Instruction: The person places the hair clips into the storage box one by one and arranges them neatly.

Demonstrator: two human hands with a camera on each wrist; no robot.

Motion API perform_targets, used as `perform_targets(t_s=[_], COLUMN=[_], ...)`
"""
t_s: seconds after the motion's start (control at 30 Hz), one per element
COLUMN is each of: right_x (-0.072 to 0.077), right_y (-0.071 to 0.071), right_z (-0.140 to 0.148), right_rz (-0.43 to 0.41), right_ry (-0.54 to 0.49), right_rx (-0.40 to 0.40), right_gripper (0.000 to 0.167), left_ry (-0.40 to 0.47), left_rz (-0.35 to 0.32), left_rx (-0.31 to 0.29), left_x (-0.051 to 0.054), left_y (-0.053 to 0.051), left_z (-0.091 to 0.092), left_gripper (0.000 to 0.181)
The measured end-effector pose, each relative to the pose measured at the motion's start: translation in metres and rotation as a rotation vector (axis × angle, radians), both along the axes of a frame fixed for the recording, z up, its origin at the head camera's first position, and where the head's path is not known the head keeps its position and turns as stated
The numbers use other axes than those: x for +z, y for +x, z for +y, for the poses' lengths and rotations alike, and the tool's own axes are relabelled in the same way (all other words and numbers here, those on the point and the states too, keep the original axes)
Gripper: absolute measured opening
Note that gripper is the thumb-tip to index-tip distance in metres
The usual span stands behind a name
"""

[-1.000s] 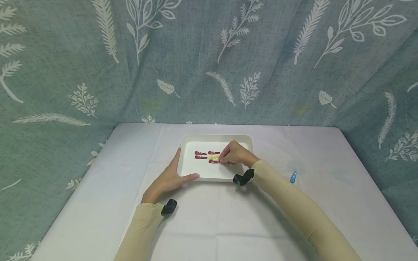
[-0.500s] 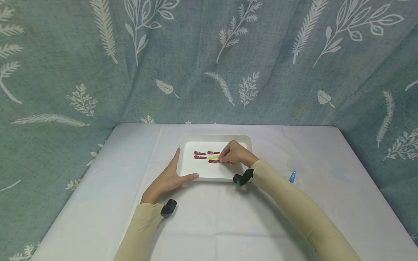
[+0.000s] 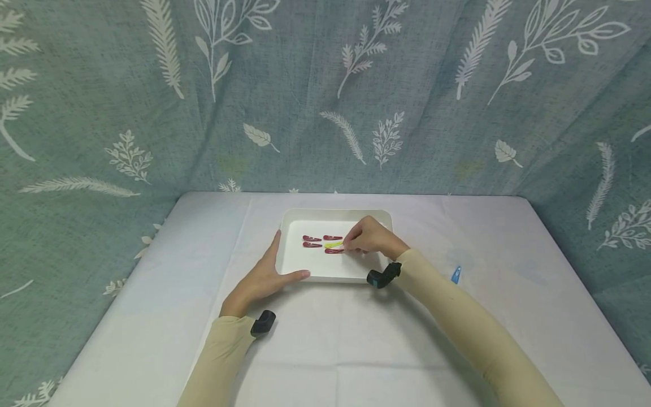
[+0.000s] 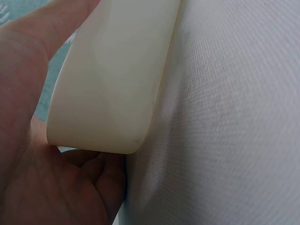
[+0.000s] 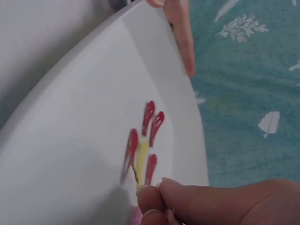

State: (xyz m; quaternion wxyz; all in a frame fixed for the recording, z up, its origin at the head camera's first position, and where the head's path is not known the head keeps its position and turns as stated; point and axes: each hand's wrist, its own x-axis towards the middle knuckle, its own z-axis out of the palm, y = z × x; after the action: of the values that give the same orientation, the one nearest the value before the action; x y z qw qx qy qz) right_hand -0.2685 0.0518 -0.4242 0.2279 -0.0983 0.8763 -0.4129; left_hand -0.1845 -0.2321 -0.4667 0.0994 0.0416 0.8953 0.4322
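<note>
A shallow white tray [image 3: 315, 271] holds several red hair clips [image 3: 312, 238] and a yellow hair clip [image 3: 333, 245]. With straight, spread fingers, my left hand [image 3: 261, 277] steadies the tray's near left corner. Its thumb lies on the front rim and its fingers run along the left wall. Over the tray, my right hand [image 3: 373, 237] pinches the end of one red hair clip [image 5: 133, 140] between thumb and finger. That clip appears slightly raised, beside the yellow one. The fingertips hide its far end. Something pink below the fingertips in the right wrist view is unclear.
A blue hair clip [image 3: 456, 275] lies on the white tablecloth [image 3: 305, 339], right of the tray beside my right forearm. Behind the table hangs a blue-green curtain [image 3: 305, 85] with white leaf patterns. Each wrist wears a small black camera [image 3: 263, 323].
My right hand has shifted slightly right and back, with the red hair clip still between its fingertips. My left hand and the tray have stayed in place.
</note>
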Motion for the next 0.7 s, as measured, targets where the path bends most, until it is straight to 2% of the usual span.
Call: perform_targets(t_s=[0.2,0.4,0.7], right_x=[0.013,0.027,0.041], right_y=[0.003,0.015,0.034], right_z=[0.015,0.033,0.069], right_rz=[0.036,0.142,0.255], right_ry=[-0.036,-0.051,-0.056], right_rx=[0.007,0.047,0.019], right_gripper=[0.016,0.026,0.024], left_ry=[0.003,0.009,0.008], left_rz=[0.000,0.004,0.011], left_rx=[0.003,-0.001,-0.004], left_x=[0.000,-0.001,0.000], left_y=[0.001,0.001,0.001], left_z=[0.001,-0.001,0.001], left_gripper=[0.134,0.133,0.134])
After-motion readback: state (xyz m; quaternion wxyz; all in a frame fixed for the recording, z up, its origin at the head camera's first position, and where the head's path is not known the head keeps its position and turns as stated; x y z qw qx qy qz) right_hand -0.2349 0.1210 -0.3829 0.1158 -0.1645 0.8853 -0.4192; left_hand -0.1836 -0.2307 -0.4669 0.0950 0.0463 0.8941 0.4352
